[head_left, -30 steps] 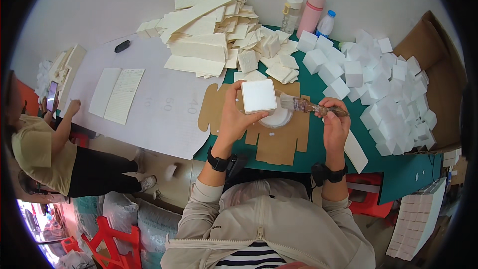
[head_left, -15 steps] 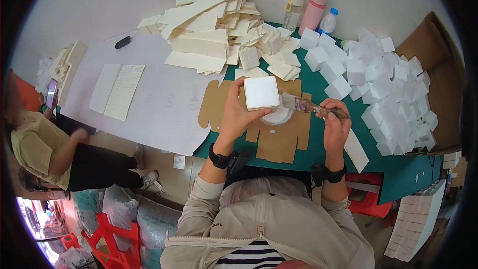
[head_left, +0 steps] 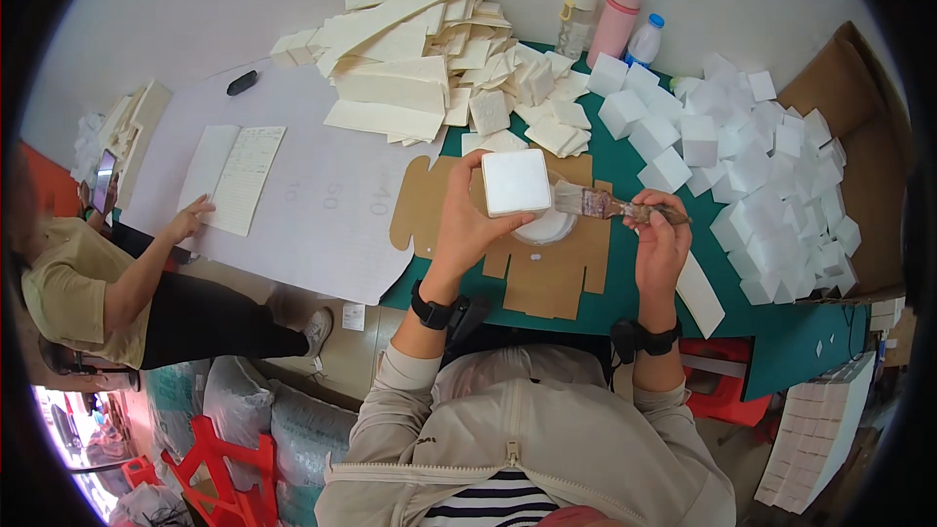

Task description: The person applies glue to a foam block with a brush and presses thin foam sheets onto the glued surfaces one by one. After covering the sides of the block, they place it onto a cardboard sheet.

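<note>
My left hand (head_left: 470,210) grips a white foam block (head_left: 515,182) by its sides, its square face turned up toward me. In my right hand (head_left: 659,239) is a paintbrush (head_left: 615,205), held by its stained wooden handle. The bristles point left and lie close beside the block's right side; whether they touch cannot be made out. Beneath the block and brush stands a round tub (head_left: 549,226) of white stuff, partly hidden. It rests on a flattened piece of brown cardboard (head_left: 543,283) on the green table mat.
Cream sheets and squares (head_left: 395,88) are heaped at the back. White foam blocks (head_left: 752,176) pile up on the right beside a cardboard box (head_left: 859,137). A pink flask (head_left: 615,21) and bottles stand behind. At left, another person (head_left: 88,278) touches an open notebook (head_left: 234,179).
The brush has turned slightly in my right hand, its flat side now showing more. My left hand and the block have shifted a little right. The other person has reached to the notebook.
</note>
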`<act>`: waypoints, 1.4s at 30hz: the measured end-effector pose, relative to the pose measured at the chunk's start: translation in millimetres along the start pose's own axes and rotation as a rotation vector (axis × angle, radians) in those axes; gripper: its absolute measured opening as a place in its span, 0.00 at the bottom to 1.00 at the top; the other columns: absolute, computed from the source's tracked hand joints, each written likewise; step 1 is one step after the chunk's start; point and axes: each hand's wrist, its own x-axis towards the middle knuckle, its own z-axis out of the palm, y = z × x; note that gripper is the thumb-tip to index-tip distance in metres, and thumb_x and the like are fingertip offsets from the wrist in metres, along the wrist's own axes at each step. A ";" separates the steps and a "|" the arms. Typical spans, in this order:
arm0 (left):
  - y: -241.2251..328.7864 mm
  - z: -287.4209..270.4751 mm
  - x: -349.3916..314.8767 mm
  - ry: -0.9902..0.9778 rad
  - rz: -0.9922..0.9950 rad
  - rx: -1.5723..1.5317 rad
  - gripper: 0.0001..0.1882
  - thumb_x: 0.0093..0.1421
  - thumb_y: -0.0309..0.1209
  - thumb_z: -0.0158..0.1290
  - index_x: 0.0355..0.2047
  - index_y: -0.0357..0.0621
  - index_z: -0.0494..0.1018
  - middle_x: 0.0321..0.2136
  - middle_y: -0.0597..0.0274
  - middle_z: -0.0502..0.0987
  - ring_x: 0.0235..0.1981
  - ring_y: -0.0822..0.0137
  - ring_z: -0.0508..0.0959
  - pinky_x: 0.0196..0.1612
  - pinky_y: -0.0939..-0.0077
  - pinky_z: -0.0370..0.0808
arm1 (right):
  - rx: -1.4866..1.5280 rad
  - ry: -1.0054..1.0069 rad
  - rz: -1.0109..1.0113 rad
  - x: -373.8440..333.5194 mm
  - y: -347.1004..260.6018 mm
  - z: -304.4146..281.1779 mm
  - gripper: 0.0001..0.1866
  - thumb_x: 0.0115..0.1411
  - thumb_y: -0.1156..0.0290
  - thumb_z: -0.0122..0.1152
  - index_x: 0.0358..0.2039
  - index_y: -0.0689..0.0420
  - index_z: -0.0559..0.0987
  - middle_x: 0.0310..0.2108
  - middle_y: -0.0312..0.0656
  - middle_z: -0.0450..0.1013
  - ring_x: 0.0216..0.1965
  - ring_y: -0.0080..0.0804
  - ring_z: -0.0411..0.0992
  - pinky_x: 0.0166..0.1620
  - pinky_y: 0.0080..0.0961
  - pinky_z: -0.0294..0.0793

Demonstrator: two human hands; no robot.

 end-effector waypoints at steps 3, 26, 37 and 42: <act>4.5 -0.5 0.5 0.001 0.008 0.030 0.48 0.39 0.35 0.75 0.58 0.40 0.62 0.53 0.56 0.68 0.57 0.58 0.68 0.62 0.63 0.64 | 0.041 0.011 0.020 3.8 -4.0 -1.9 0.09 0.62 0.76 0.47 0.41 0.64 0.72 0.44 0.50 0.69 0.39 0.31 0.70 0.44 0.28 0.74; 13.3 9.3 0.8 0.040 0.134 0.246 0.46 0.37 0.32 0.75 0.56 0.41 0.63 0.52 0.55 0.68 0.56 0.55 0.68 0.60 0.63 0.65 | 0.220 -0.014 -0.087 23.4 -30.1 12.2 0.11 0.63 0.70 0.49 0.43 0.62 0.72 0.44 0.48 0.69 0.40 0.31 0.69 0.44 0.27 0.73; 16.9 12.2 4.4 -0.011 0.140 0.276 0.45 0.36 0.30 0.75 0.55 0.41 0.65 0.53 0.53 0.69 0.56 0.52 0.68 0.59 0.62 0.66 | 0.398 -0.059 0.221 20.2 -5.8 31.1 0.11 0.65 0.68 0.51 0.43 0.60 0.73 0.41 0.45 0.70 0.39 0.29 0.68 0.43 0.25 0.72; 14.6 10.2 3.3 0.014 0.118 0.220 0.45 0.36 0.30 0.75 0.55 0.42 0.65 0.53 0.53 0.69 0.56 0.52 0.68 0.60 0.61 0.66 | 0.349 0.056 0.210 22.6 -3.2 11.6 0.10 0.65 0.68 0.51 0.42 0.60 0.74 0.41 0.45 0.71 0.38 0.29 0.69 0.42 0.25 0.72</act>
